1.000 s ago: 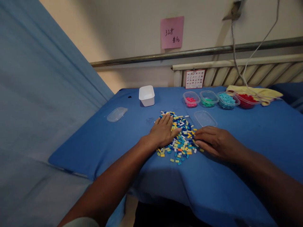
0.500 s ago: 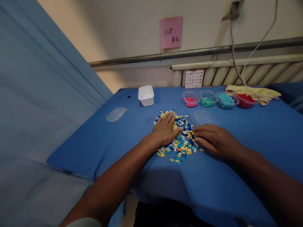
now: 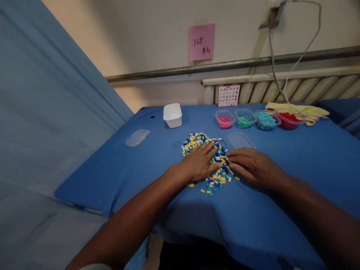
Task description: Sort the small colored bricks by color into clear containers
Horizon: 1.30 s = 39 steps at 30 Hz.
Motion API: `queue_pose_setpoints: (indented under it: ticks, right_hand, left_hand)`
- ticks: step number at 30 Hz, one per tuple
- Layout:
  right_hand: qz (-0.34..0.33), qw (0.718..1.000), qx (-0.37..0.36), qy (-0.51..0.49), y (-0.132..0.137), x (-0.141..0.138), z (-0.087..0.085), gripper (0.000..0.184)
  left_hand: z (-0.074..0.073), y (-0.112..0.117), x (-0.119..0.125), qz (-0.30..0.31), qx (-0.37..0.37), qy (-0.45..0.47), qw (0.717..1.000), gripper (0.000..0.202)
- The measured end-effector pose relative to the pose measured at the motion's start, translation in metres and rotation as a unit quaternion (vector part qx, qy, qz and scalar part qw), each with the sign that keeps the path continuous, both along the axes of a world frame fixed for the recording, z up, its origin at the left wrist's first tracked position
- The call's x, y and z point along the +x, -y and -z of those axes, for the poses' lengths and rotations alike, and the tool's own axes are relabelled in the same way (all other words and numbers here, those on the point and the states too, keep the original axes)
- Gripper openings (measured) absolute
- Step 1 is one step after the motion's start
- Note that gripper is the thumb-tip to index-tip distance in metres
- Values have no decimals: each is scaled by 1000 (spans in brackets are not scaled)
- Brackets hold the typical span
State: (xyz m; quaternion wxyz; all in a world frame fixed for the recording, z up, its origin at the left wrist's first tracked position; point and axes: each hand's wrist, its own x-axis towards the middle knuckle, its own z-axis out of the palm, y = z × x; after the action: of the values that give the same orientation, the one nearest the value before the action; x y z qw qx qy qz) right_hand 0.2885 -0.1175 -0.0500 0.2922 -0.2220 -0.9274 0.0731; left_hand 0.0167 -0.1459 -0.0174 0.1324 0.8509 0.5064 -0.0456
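A spread pile of small toy building bricks [image 3: 194,141] in yellow, white, dark blue and teal lies on the blue cloth of the table [image 3: 126,176]. My left hand [image 3: 200,161] rests flat across the middle of it, fingers stretched out and thumb apart, hiding the bricks underneath. At the pile's right edge is my right hand [image 3: 254,167], its fingertips by the outer bricks and a gap between thumb and fingers. I see no brick held in it. Just behind my right hand lies a clear lid [image 3: 241,140].
A white tub [image 3: 173,115] stands at the back. To its right are clear containers of pink bricks [image 3: 225,122], green bricks [image 3: 244,122], light blue bricks [image 3: 266,118] and red bricks [image 3: 289,119], near a yellow cloth [image 3: 315,111]. Another clear lid [image 3: 137,137] lies left. A blue curtain [image 3: 56,93] hangs left.
My left hand has slid right and a little toward me over the pile, uncovering bricks at its upper left. My right hand has stayed nearly in place. The view has shifted slightly.
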Motion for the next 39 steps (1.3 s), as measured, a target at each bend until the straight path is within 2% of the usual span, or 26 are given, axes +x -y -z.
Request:
queue_pose_setpoints:
  ticks: [2, 10, 17, 20, 24, 27, 32, 35, 39]
  right_hand:
    - [3, 1000, -4, 3, 0, 0, -1, 24]
    - [13, 1000, -1, -9, -1, 2, 4, 25]
    - [78, 997, 11, -18, -5, 5, 4, 29]
    - [135, 990, 30, -17, -11, 9, 10, 33]
    - [195, 980, 30, 18, -25, 19, 25, 37]
    - [205, 977, 12, 61, -35, 26, 32, 34]
    - [246, 964, -9, 97, -42, 34, 30, 32]
    - [248, 965, 3, 88, -42, 35, 29, 34]
    - [234, 970, 42, 47, -37, 30, 30, 38]
  left_hand:
    - [1, 0, -3, 7, 0, 12, 1000, 95]
    - [17, -20, -12, -37, 50, 16, 998, 98]
    - [4, -17, -3, -21, 37, 20, 999, 94]
    - [6, -21, 0, -5, 28, 13, 1000, 93]
    - [12, -34, -2, -23, 35, 1, 999, 94]
    - [12, -36, -1, -25, 36, -2, 999, 95]
    - [10, -19, 1, -17, 40, -5, 999, 99]
    - [11, -16, -2, -34, 48, -13, 998, 100]
    - [11, -24, -5, -64, 48, -19, 997, 98]
